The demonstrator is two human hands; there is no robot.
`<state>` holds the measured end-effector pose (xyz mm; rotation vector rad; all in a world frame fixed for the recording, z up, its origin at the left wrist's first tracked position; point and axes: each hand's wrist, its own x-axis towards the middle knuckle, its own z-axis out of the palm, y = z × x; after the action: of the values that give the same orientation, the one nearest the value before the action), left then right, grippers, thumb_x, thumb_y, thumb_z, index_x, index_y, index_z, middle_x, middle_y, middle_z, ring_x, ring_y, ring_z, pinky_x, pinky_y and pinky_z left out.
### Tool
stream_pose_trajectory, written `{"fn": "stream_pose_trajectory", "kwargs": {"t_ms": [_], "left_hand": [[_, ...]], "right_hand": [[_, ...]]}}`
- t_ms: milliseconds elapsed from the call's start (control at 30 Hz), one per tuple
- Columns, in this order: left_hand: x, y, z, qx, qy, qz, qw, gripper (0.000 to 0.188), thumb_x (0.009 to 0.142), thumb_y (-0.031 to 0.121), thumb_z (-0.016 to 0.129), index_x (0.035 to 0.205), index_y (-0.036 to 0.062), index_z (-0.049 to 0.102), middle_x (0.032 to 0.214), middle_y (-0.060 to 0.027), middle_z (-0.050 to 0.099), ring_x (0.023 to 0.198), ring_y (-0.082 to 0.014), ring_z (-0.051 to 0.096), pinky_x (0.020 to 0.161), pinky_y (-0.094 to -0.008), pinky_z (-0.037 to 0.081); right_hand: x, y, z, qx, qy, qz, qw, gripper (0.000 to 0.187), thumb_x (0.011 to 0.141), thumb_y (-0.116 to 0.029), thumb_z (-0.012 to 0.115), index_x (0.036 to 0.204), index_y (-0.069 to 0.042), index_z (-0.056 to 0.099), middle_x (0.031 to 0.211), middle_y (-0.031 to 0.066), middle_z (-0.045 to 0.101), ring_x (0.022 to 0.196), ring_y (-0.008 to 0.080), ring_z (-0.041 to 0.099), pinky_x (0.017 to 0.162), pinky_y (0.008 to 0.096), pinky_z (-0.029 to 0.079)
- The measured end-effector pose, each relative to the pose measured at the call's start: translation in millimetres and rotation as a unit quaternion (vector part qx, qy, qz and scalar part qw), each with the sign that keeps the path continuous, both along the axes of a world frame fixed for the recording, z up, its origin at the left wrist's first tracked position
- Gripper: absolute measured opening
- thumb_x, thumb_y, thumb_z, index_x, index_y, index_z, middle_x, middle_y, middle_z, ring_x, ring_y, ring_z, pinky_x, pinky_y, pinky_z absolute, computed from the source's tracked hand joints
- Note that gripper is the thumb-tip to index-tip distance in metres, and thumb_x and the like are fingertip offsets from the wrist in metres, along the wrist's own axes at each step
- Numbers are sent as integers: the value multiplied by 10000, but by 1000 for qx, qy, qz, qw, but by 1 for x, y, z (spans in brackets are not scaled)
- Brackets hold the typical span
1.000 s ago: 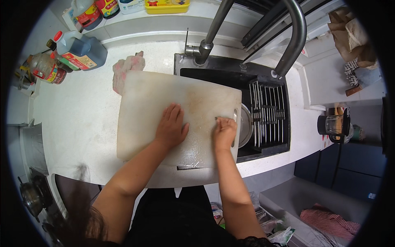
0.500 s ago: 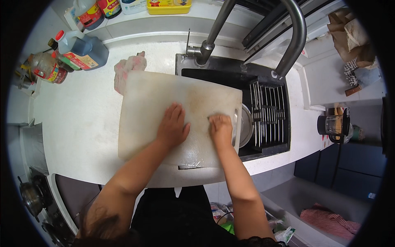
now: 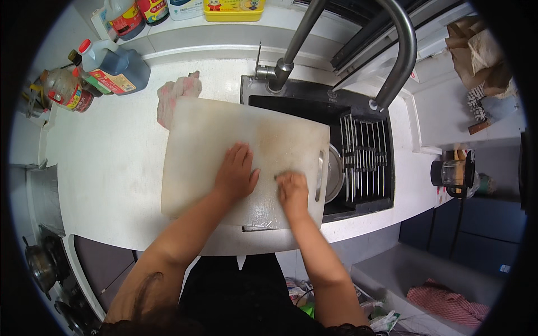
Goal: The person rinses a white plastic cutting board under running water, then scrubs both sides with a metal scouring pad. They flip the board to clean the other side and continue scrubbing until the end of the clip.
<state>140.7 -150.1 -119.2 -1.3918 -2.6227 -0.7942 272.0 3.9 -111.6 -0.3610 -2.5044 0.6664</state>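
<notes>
A large, pale plastic cutting board (image 3: pixel 224 123) with brown stains lies across the counter, its right part over the sink. Flat on its middle rests my left hand (image 3: pixel 236 172), fingers stretched out and pointing away from me. Closer to the slot handle on the right, my right hand (image 3: pixel 293 190) is closed, knuckles up, against the wet board. A tiny dark bit shows at its fingertips; what the fingers hold is otherwise hidden. Behind the board's far left corner lies a crumpled, pinkish-grey cloth (image 3: pixel 178 95).
The black sink (image 3: pixel 364 204) holds a metal rack (image 3: pixel 364 159) and a round metal dish (image 3: pixel 335 173). A grey faucet (image 3: pixel 283 73) rises behind it. Bottles, among them a large dark jug (image 3: pixel 117 70), stand at the far left. A blender jar (image 3: pixel 453 172) stands at the right.
My right hand has slid toward me and slightly left over the board, still closed. My left hand stays in place on the board.
</notes>
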Motion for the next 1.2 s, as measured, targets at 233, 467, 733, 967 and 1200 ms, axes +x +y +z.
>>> {"fn": "stream_pose_trajectory", "kwargs": {"t_ms": [233, 467, 733, 967, 1200], "left_hand": [[4, 2, -2, 18, 19, 2, 1000, 557, 837, 251, 661, 1256, -85, 514, 1355, -239, 464, 1326, -398, 407, 1110, -516, 340], [1, -1, -4, 15, 12, 3, 1000, 560, 840, 256, 657, 1267, -76, 512, 1360, -227, 467, 1330, -399, 408, 1119, -512, 337], [6, 6, 4, 3, 1, 7, 1000, 560, 839, 247, 658, 1272, -75, 506, 1362, -227, 465, 1324, -394, 420, 1117, -508, 344], [2, -1, -3, 17, 2, 3, 1000, 554, 837, 241, 659, 1264, -78, 507, 1362, -234, 463, 1327, -408, 409, 1115, -513, 346], [4, 4, 2, 7, -3, -2, 1000, 559, 840, 244, 658, 1268, -82, 505, 1366, -240, 459, 1333, -414, 401, 1118, -521, 339]], "right_hand": [[-22, 4, 2, -9, 4, 21, 1000, 186, 686, 75, 687, 831, -42, 691, 858, 98, 621, 862, 312, 596, 757, 384, 521], [12, 28, 6, -17, -26, 97, 995, 249, 676, 98, 676, 872, -55, 703, 876, 99, 619, 878, 315, 594, 764, 391, 520], [-27, 54, 8, 3, -15, 104, 995, 212, 689, 85, 697, 859, -43, 694, 868, 105, 627, 838, 312, 590, 763, 368, 508], [16, 73, 15, 14, -52, 185, 981, 214, 686, 95, 683, 859, -30, 696, 898, 92, 628, 862, 297, 589, 756, 372, 515], [-22, 71, 11, 16, -54, 154, 986, 242, 665, 99, 688, 869, -30, 701, 885, 86, 621, 867, 299, 585, 765, 368, 512]]}}
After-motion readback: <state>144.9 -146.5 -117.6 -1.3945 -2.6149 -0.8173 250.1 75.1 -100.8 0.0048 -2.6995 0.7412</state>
